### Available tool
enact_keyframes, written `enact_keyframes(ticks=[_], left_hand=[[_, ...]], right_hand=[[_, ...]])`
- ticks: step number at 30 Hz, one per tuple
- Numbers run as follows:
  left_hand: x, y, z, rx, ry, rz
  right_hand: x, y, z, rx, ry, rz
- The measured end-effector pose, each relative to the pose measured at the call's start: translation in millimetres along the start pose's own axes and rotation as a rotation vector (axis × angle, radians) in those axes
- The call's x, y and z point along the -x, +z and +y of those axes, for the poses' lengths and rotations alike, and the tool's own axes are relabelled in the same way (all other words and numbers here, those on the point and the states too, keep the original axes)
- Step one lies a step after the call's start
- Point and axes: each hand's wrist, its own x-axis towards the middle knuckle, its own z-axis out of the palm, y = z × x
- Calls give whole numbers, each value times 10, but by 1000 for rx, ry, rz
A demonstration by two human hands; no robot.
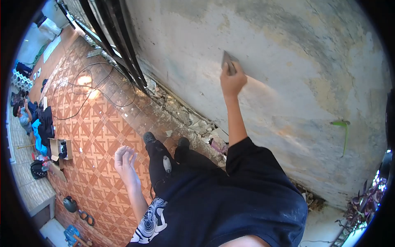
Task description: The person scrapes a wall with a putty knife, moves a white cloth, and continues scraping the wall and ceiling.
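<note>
My right hand (233, 84) is closed around a scraper with a flat grey metal blade (227, 61), held up against the patchy, worn wall (185, 45). The tool's handle is mostly hidden by my fingers. Lower down on the other side, my left hand (125, 158) hangs in the air over the tiled floor (103, 136). Its fingers are loosely bent and apart, with nothing visible in them.
Rubble (201, 125) lies along the wall's foot. Dark metal bars (119, 41) stand beside the wall, and a cable (76, 88) loops over the floor. At far left a person (24, 115) sits near a cardboard box (61, 149). A plant (366, 206) grows at lower right.
</note>
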Motion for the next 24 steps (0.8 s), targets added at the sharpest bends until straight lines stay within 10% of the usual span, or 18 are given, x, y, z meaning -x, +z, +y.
enact_keyframes(ticks=[24], left_hand=[[-42, -67, -80, 18, -9, 3]], right_hand=[[40, -385, 49, 79, -106, 34]])
